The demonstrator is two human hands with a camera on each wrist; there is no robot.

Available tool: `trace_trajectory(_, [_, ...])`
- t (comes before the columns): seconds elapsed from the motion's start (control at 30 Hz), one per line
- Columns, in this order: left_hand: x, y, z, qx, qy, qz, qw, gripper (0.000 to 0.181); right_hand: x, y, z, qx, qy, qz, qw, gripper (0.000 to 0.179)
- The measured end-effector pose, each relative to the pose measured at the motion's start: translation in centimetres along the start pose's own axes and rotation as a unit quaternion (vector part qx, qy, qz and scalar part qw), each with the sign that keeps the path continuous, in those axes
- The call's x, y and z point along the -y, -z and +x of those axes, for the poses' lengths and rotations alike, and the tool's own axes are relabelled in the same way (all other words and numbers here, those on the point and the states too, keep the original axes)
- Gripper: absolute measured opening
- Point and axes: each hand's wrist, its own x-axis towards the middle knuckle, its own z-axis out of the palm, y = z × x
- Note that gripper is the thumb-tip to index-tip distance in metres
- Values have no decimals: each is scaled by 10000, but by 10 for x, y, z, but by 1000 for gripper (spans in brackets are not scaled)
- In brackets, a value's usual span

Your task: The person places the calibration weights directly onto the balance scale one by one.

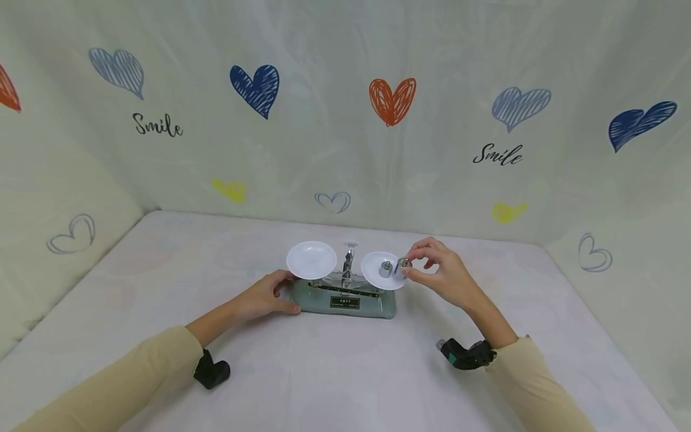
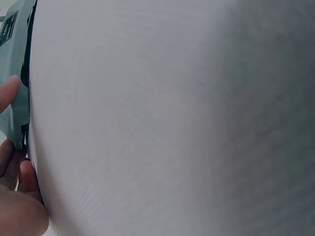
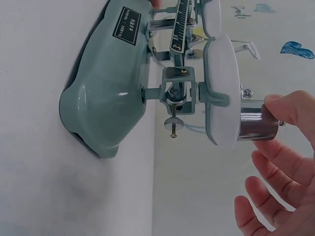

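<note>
Nearest, the forearms are covered by a beige left sleeve [image 1: 135,372] and a beige right sleeve [image 1: 540,378], and at the wrists a black left device [image 1: 212,370] and a black right device [image 1: 465,354] are worn. A pale counter [image 1: 335,372] is stretched beneath the arms. Farther in, a grey-green balance scale [image 1: 318,302] is stood on the counter between the two hands, and a dark label plate [image 1: 344,303] is fixed to its front. Its left end is held by the left grip [image 1: 264,295], the thumb being laid along the front and the fingers bent about the end. Above the base a graduated beam [image 1: 345,290] is mounted crosswise, and by its right end a small adjusting screw [image 3: 173,123] is shown in the right wrist view. Over that end a white right pan [image 1: 369,270] is carried, and there a shiny held weight [image 3: 258,124] is pinched by the right grip [image 1: 445,273] between thumb and index finger, its foot against the pan. A second weight [image 1: 385,269] is stood on the same pan, just beside it. At the other end a white left pan [image 1: 311,260] is borne. Farthest back, a pale cloth [image 1: 308,156] is hung, printed with coloured hearts and the word "Smile".
</note>
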Motion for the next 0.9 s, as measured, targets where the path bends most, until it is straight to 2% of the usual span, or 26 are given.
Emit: trace_trajectory(0.9, [0,-3,-3,-26,54,-35,10000,75,2,-15,4,33,83,39,10000,18])
